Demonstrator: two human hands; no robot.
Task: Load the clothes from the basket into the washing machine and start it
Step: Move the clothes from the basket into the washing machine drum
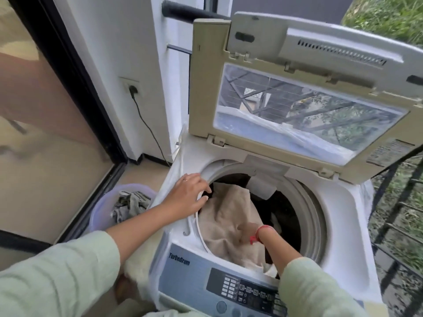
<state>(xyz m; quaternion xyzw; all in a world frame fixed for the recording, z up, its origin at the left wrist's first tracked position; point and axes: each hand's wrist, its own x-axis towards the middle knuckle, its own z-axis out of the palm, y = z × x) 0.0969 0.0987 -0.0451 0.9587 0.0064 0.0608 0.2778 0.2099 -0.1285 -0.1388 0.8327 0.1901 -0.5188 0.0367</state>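
Blue "TurboDrum" on washing machine (pixel 338 227)

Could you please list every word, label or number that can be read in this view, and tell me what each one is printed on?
"TurboDrum": dark blue stylised lettering on the washing machine's front panel, left of the controls; the reading is fairly sure.
Control panel: button captions and cycle icons, too small and blurred to read.
Sticker on the open lid's lower right corner: printed lines, blurred, unreadable.
Nothing else legible.
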